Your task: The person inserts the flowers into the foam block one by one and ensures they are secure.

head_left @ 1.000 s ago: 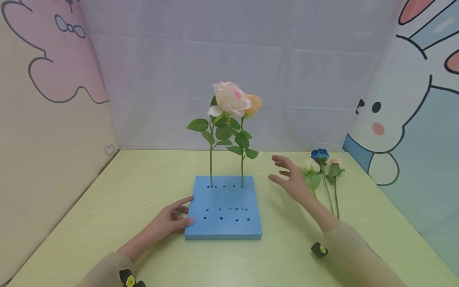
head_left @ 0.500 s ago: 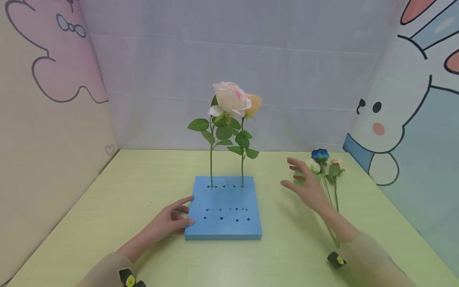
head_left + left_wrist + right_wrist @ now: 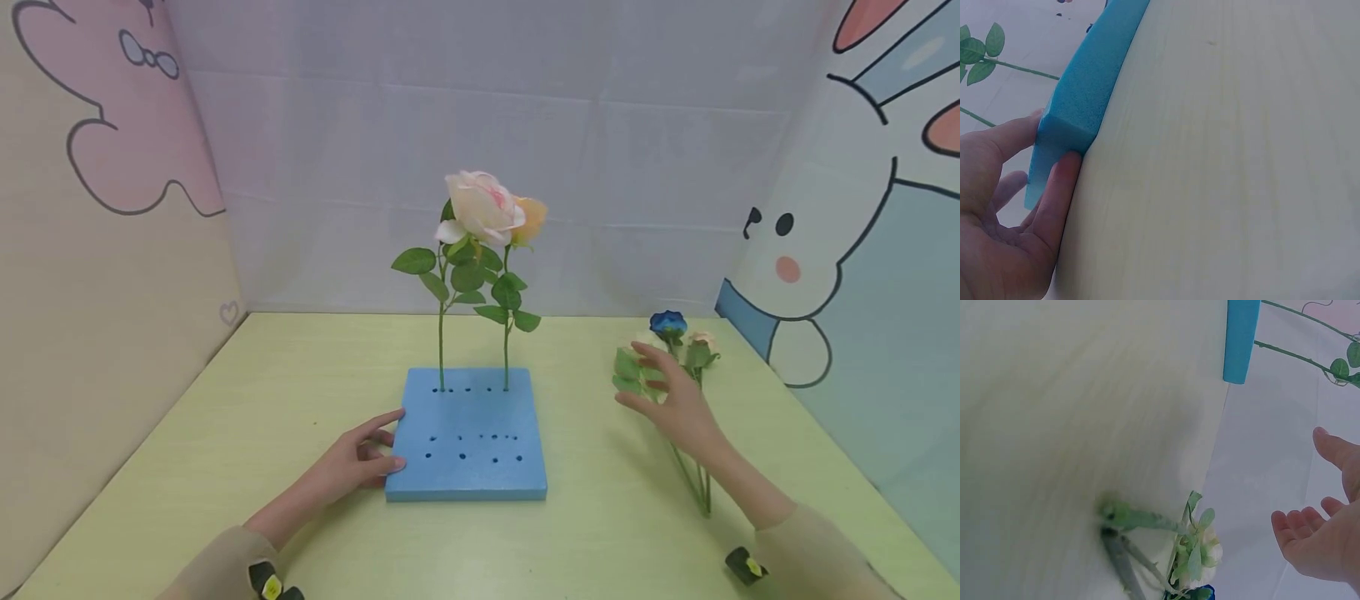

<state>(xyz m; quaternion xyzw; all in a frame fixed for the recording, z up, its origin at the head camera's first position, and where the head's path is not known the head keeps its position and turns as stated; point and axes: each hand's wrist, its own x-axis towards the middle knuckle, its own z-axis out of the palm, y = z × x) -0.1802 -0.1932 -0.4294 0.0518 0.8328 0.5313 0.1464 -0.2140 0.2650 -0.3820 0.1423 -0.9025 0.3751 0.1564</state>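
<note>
A blue foam board [image 3: 467,417] with rows of small holes lies on the table. Standing upright in its back row are a pale pink rose [image 3: 483,208] and a yellow rose [image 3: 530,219], partly hidden behind it. My left hand [image 3: 352,458] rests its fingers and thumb against the board's left edge. To the right lie several loose flowers: a blue rose [image 3: 668,323], a peach one [image 3: 701,352] and a white one [image 3: 1210,555]. Over the white flower hovers my right hand [image 3: 682,414], fingers spread and loosely bent, holding nothing; it partly hides the bloom.
The pale yellow table [image 3: 300,367] extends round the board. A white cloth [image 3: 322,200] hangs behind it, and printed side panels stand left and right, the right one with a rabbit [image 3: 795,242].
My right hand has moved right and slightly towards me, from beside the board to over the loose flowers. The left hand and the board have stayed put.
</note>
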